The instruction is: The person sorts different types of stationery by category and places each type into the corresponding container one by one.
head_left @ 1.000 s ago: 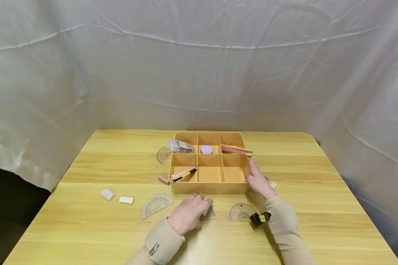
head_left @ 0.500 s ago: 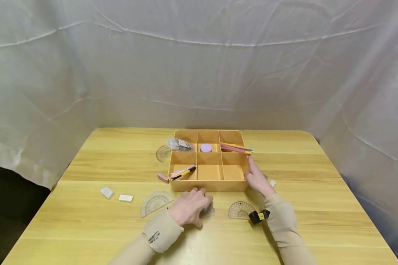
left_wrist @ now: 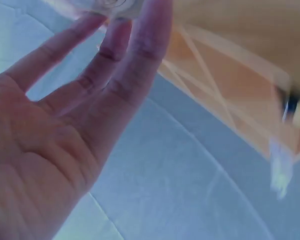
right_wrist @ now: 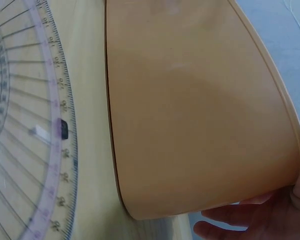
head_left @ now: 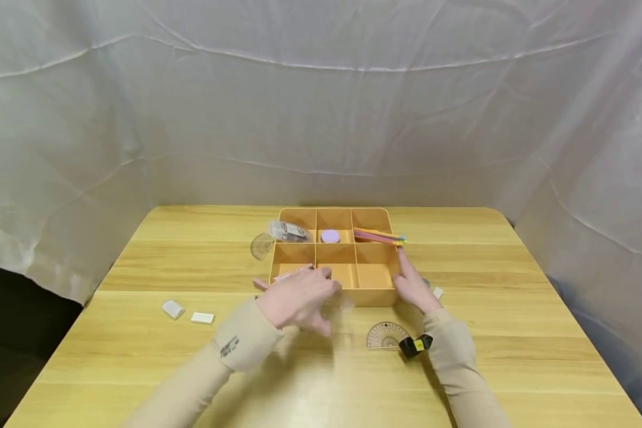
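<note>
My left hand [head_left: 302,297] hangs over the front edge of an orange divided organizer box [head_left: 371,297], palm down. Between thumb and fingertips it pinches a clear plastic piece [left_wrist: 117,6], blurred in both views, with a round mark. My right hand [head_left: 414,289] lies against the box's right wall, index finger straight along it up to the pencils' ends; other fingers [right_wrist: 230,220] show past the box's corner. The box holds pencils [head_left: 377,236], a lilac round item [head_left: 330,236], a clear-cased item [head_left: 290,231] and pink pens [head_left: 289,273], partly hidden by the left hand.
A clear protractor [head_left: 387,336] lies before the box, beside the right wrist's black camera [head_left: 414,345]. Two white erasers, one [head_left: 173,309] and another [head_left: 202,318], lie to the left. A smaller protractor [head_left: 261,246] and a pink block [head_left: 260,284] lie by the box's left side.
My left hand has lifted the clear piece off the table and moved forward to the box's front edge; its arm now covers the left protractor. My right hand stays at the box wall.
</note>
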The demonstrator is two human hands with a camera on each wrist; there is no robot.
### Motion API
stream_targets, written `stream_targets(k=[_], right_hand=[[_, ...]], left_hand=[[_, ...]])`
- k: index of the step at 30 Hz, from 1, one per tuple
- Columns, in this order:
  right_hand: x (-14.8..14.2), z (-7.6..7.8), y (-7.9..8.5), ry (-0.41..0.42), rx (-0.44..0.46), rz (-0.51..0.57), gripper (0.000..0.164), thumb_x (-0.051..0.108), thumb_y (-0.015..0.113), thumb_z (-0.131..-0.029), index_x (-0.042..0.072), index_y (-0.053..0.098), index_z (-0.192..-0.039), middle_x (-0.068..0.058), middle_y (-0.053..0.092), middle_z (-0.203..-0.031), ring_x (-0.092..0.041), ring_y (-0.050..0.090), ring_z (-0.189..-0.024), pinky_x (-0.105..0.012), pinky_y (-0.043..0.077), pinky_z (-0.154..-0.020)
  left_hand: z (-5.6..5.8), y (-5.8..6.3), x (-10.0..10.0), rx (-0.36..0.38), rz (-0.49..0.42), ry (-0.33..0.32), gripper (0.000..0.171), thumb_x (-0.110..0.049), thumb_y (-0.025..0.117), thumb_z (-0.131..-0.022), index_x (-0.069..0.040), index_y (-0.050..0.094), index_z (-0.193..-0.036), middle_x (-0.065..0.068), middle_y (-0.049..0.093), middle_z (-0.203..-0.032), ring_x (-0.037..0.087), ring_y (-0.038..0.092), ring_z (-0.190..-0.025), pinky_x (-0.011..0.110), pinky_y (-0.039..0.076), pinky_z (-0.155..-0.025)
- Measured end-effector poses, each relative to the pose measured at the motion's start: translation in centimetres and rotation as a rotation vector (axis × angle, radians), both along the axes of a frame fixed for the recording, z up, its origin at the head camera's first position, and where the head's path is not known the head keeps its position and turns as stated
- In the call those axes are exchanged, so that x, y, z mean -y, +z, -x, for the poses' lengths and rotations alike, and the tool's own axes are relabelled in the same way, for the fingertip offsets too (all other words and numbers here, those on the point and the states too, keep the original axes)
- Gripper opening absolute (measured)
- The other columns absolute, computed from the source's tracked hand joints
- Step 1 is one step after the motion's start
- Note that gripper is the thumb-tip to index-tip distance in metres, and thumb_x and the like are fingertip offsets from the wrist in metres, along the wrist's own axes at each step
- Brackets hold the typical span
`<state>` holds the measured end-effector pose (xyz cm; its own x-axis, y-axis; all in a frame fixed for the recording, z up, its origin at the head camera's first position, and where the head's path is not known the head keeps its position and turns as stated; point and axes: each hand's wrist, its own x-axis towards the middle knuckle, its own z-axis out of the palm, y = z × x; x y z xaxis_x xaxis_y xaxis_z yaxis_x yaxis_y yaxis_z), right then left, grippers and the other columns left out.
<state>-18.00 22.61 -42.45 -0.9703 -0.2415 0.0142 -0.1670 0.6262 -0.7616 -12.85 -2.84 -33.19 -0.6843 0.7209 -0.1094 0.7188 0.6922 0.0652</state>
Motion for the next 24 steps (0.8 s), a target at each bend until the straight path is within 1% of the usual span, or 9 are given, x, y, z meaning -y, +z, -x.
stream_targets(k=[2, 5, 8, 10, 12, 16, 19, 21, 24], right_hand=[[0.0, 0.0, 0.0, -0.003, 0.003, 0.003, 0.070, -0.010, 0.033, -0.088, -0.019, -0.008, -0.144, -0.037, -0.007, -0.151, -0.047, -0.002, -0.138, -0.057, 0.002, -0.114], [-0.1, 0.0, 0.0, -0.005, 0.003, 0.007, 0.071, -0.010, 0.033, -0.087, -0.018, -0.008, -0.144, -0.037, -0.006, -0.151, -0.047, 0.000, -0.138, -0.057, 0.003, -0.114], [0.0, 0.1, -0.1, -0.005, -0.001, 0.008, 0.071, -0.010, 0.034, -0.087, -0.017, -0.007, -0.145, -0.036, -0.005, -0.152, -0.046, 0.001, -0.138, -0.057, 0.004, -0.114], [0.0, 0.1, -0.1, -0.006, -0.005, 0.006, 0.070, -0.010, 0.034, -0.087, -0.018, -0.006, -0.144, -0.037, -0.005, -0.152, -0.047, 0.001, -0.138, -0.056, 0.004, -0.115], [0.1, 0.1, -0.1, -0.010, -0.002, 0.008, 0.070, -0.010, 0.034, -0.087, -0.019, -0.006, -0.144, -0.037, -0.004, -0.151, -0.046, 0.001, -0.138, -0.056, 0.003, -0.115], [0.3, 0.0, 0.0, -0.014, 0.005, 0.005, 0.069, -0.010, 0.034, -0.088, -0.019, -0.005, -0.144, -0.037, -0.004, -0.151, -0.047, 0.001, -0.138, -0.056, 0.003, -0.115], [0.4, -0.1, 0.0, -0.012, 0.010, -0.001, 0.069, -0.010, 0.034, -0.088, -0.019, -0.005, -0.144, -0.037, -0.004, -0.151, -0.046, 0.001, -0.138, -0.055, 0.003, -0.115], [0.5, -0.1, 0.0, -0.009, 0.011, -0.003, 0.068, -0.010, 0.033, -0.088, -0.020, -0.005, -0.144, -0.037, -0.005, -0.151, -0.047, 0.000, -0.138, -0.056, 0.003, -0.115], [0.5, 0.0, 0.0, -0.009, 0.018, 0.002, 0.069, -0.009, 0.033, -0.089, -0.019, -0.006, -0.144, -0.036, -0.006, -0.151, -0.046, -0.001, -0.138, -0.056, 0.002, -0.115]], left_hand=[[1.1, 0.9, -0.2, 0.005, -0.003, 0.023, 0.060, -0.042, 0.079, -0.067, -0.009, 0.066, -0.115, 0.010, 0.060, -0.108, 0.018, 0.058, -0.081, 0.029, 0.057, -0.072], [2.7, 1.7, -0.7, 0.029, -0.016, 0.059, 0.062, -0.039, 0.079, -0.069, -0.007, 0.064, -0.119, 0.011, 0.060, -0.112, 0.018, 0.058, -0.080, 0.029, 0.057, -0.070], [4.1, 2.0, -1.2, 0.029, -0.026, 0.079, 0.054, -0.039, 0.078, -0.070, -0.006, 0.065, -0.111, 0.009, 0.060, -0.103, 0.016, 0.058, -0.073, 0.024, 0.055, -0.063], [4.9, 1.8, -1.6, 0.024, -0.046, 0.097, 0.046, -0.036, 0.078, -0.071, -0.007, 0.065, -0.103, 0.007, 0.059, -0.096, 0.015, 0.057, -0.069, 0.022, 0.054, -0.059], [5.6, 1.5, -1.9, 0.002, -0.058, 0.112, 0.038, -0.034, 0.076, -0.071, -0.008, 0.064, -0.096, 0.004, 0.058, -0.091, 0.014, 0.056, -0.070, 0.021, 0.053, -0.060], [6.8, 0.6, -2.5, -0.039, -0.096, 0.116, 0.028, -0.029, 0.074, -0.068, -0.009, 0.064, -0.085, 0.002, 0.059, -0.083, 0.015, 0.055, -0.071, 0.023, 0.053, -0.060], [7.4, 0.0, -2.7, -0.047, -0.111, 0.134, 0.023, -0.029, 0.075, -0.069, -0.012, 0.061, -0.076, 0.002, 0.059, -0.078, 0.015, 0.054, -0.069, 0.026, 0.051, -0.057], [7.6, -0.4, -2.9, -0.053, -0.115, 0.161, 0.023, -0.029, 0.075, -0.068, -0.014, 0.057, -0.071, 0.001, 0.059, -0.076, 0.016, 0.054, -0.070, 0.028, 0.051, -0.057], [7.7, -0.8, -3.3, -0.074, -0.095, 0.209, 0.025, -0.031, 0.075, -0.068, -0.018, 0.053, -0.067, -0.001, 0.059, -0.078, 0.017, 0.053, -0.074, 0.032, 0.052, -0.061]])
